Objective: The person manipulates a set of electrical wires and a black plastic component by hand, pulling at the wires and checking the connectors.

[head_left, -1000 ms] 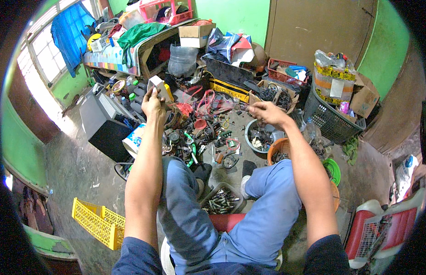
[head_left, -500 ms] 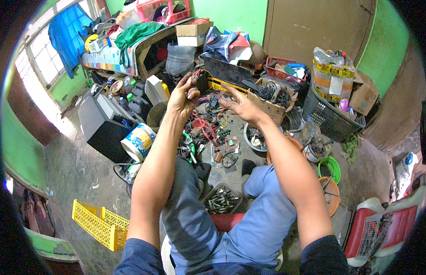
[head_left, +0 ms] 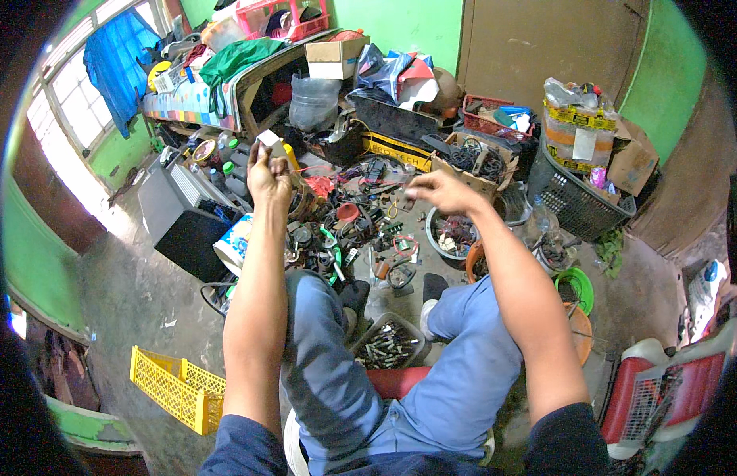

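My left hand (head_left: 269, 184) is raised over the left side of the parts heap, its fingers curled closed. What it grips is mostly hidden behind the fingers. My right hand (head_left: 446, 192) reaches in from the right, thumb and fingers pinched together and pointing left. Something small and blurred shows at its fingertips, too unclear to name. Faint reddish wire-like streaks run between the two hands. Below them spreads a heap of electronic scrap (head_left: 380, 214), with cables, small circuit boards and a red cup-like piece (head_left: 348, 213).
Between my feet stands a clear tub (head_left: 422, 349) of small cylindrical parts. A grey bucket (head_left: 434, 247) of scrap is below my right hand, near a cardboard box (head_left: 507, 170) of cables. A yellow crate (head_left: 166, 381) lies left; a dark basket (head_left: 575, 214) stands right.
My left hand has moved left and down, away from the heap's far middle. My right hand has shifted right and lower, its spread fingers now drawn together. The hands are farther apart.
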The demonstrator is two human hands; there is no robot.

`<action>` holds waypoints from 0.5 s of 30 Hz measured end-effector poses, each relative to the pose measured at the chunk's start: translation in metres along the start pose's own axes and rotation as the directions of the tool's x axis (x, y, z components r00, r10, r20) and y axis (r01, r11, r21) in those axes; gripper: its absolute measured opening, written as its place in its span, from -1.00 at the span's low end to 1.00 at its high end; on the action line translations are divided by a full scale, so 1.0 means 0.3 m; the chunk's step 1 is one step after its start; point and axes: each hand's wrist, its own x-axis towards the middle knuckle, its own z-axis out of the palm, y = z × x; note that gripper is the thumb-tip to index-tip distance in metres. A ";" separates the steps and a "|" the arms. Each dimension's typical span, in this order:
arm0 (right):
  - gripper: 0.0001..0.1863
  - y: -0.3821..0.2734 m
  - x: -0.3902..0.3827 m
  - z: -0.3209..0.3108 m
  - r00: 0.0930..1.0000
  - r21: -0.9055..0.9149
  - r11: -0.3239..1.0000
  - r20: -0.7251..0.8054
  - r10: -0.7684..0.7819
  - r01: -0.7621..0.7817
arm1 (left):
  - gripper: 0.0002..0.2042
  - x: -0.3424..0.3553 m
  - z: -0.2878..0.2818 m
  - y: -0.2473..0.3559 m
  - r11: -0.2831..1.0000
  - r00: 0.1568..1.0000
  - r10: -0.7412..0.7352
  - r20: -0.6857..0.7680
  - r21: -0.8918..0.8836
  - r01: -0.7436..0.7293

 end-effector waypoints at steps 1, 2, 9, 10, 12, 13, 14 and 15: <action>-0.67 0.048 -0.019 -0.034 0.987 -0.002 0.998 -0.145 0.065 -0.066 | -0.77 -0.084 0.103 -0.057 0.984 0.999 0.030 0.022 0.172 -0.033; -0.70 0.055 -0.022 -0.036 0.975 -0.031 0.993 -0.193 0.105 -0.114 | -0.67 -0.164 0.147 -0.073 0.856 1.000 -0.005 0.006 0.516 0.001; -0.76 -0.134 0.032 0.091 0.962 0.065 0.998 -0.270 0.029 -0.012 | -0.46 -0.325 0.251 -0.144 0.064 0.627 -0.162 0.762 0.643 -0.764; -0.77 -0.157 0.035 0.103 0.942 0.022 0.996 -0.328 -0.076 0.088 | -0.49 -0.346 0.244 -0.174 0.090 0.681 -0.321 0.659 0.737 -0.670; -0.77 -0.195 0.045 0.102 0.906 -0.136 0.984 -0.393 -0.160 0.115 | -0.49 -0.381 0.266 -0.176 0.026 0.682 -0.611 0.401 0.872 -0.490; -0.77 -0.224 0.039 0.102 0.887 -0.213 0.970 -0.416 -0.200 0.119 | -0.49 -0.414 0.291 -0.168 -0.050 0.683 -0.680 0.266 0.913 -0.405; -0.77 -0.250 0.020 0.097 0.909 -0.053 0.997 -0.409 -0.075 0.058 | -0.50 -0.451 0.308 -0.151 0.150 0.617 -0.735 0.281 0.955 -0.256; -0.77 -0.249 0.021 0.090 0.904 -0.075 0.997 -0.425 -0.040 0.009 | -0.53 -0.450 0.307 -0.148 0.169 0.616 -0.720 0.319 0.942 -0.291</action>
